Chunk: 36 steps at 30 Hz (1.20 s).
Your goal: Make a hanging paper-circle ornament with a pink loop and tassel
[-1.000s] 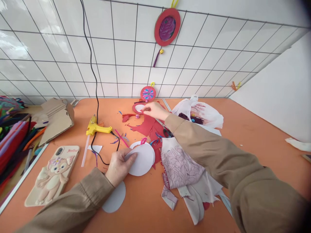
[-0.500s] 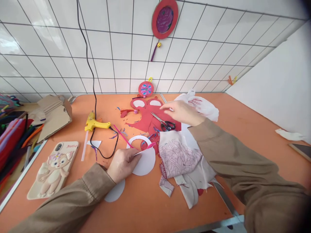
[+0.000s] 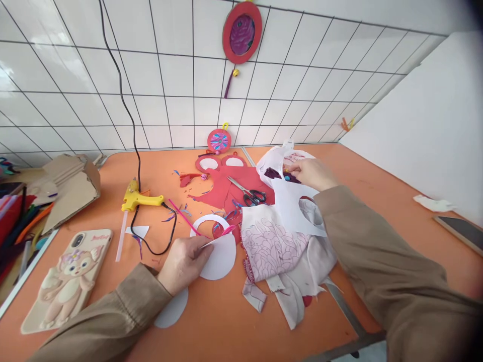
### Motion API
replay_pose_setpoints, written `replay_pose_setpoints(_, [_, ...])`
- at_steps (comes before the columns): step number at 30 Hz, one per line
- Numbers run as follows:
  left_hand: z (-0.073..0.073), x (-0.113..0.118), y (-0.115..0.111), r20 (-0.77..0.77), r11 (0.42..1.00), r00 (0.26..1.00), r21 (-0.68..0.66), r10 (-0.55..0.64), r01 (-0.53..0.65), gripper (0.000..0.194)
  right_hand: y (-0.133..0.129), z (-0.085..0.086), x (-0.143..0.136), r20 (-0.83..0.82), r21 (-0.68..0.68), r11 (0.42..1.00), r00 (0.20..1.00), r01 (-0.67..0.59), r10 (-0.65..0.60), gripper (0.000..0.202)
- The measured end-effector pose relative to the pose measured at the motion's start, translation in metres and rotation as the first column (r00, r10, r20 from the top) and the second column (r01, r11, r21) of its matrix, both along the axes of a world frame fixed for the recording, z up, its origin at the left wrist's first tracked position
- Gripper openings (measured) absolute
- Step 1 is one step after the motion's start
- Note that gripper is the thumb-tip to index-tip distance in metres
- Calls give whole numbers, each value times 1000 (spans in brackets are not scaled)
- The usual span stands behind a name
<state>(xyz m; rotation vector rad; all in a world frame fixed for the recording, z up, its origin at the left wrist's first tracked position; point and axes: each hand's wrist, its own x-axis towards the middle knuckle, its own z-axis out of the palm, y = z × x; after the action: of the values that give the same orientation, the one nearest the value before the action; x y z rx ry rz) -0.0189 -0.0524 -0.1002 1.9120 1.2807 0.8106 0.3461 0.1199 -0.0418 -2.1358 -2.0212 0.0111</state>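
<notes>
The left hand (image 3: 184, 264) is closed: thumb and fingers pinch the left edge of a flat, smooth, white paper disc (image 3: 221, 259), held over the near middle of the orange tabletop (image 3: 377, 201). The disc overlaps the near part of a white paper ring (image 3: 208, 218). A fuzzy pink pipe-cleaner loop (image 3: 228, 230) shows at the disc's far edge. A second white disc (image 3: 173, 310) lies on the tabletop, partly covered by the left sleeve.

The right hand (image 3: 315, 173) reaches to the mouth of a crumpled white plastic bag (image 3: 271, 156), thumb and index finger bent close together. The fingertips are at or beside a dark purple tassel bundle (image 3: 271, 174) and a round blue bead (image 3: 287, 178); whether they grip anything cannot be told. Just below that hand is a stiff white paper sheet with a round cut-out (image 3: 290, 201), overlapping a pale cloth printed with petal outlines (image 3: 275, 241). The cloth is folded, its left edge trimmed in dark red, its near end in loose strips.

Black-handled metal scissors (image 3: 254, 197) rest on cut red card (image 3: 215, 188), blades pointing away and leftward. Left of the card lies a yellow plastic glue gun (image 3: 147, 200) with a translucent stick beneath its nozzle end. Bent corrugated cardboard (image 3: 71, 188) stands farther left, rough along its torn edges.
</notes>
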Motion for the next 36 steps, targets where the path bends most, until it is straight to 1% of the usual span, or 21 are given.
replay_pose_setpoints(2, [0, 0, 0, 45, 1000, 999, -6, 21, -21, 31, 8, -10, 6, -4, -26, 998, 998, -55, 55, 23])
replay_pose_setpoints(5, [0, 1, 0, 100, 998, 994, -43, 49, -45, 29, 21, -21, 12, -19, -75, 990, 993, -121, 120, 21])
replay_pose_setpoints(9, [1, 1, 0, 105, 997, 993, -61, 53, -47, 28, 29, -27, 17, -20, -79, 990, 993, -120, 119, 18])
replay_pose_setpoints(14, [1, 1, 0, 103, 998, 993, -46, 50, -45, 29, 23, -25, 22, -51, -52, 997, 997, -56, 54, 8])
replay_pose_setpoints(20, [0, 0, 1, 15, 999, 1000, -38, 18, -18, 32, 18, -21, 25, -149, -60, 998, 989, -28, 19, 27])
replay_pose_setpoints(24, [-1, 0, 1, -51, 999, 999, -33, 12, -14, 33, 19, -21, 27, -209, -110, 992, 975, 58, -80, 35])
replay_pose_setpoints(28, [-2, -1, 1, -70, 1000, 998, -22, 7, -8, 34, 17, -21, 30, -277, -161, 980, 948, 116, -158, 36])
replay_pose_setpoints(32, [-2, -1, 2, -45, 1000, 999, -20, -6, 5, 34, 14, -20, 30, -288, -149, 982, 945, 115, -154, 34])
replay_pose_setpoints(34, [-2, -1, 2, -34, 1000, 999, -20, -8, 7, 34, 13, -20, 29, -265, -133, 987, 956, 94, -127, 33])
replay_pose_setpoints(36, [-2, -1, 2, -32, 1000, 999, -25, -6, 5, 34, 12, -20, 25, -220, -117, 992, 972, 51, -76, 25])
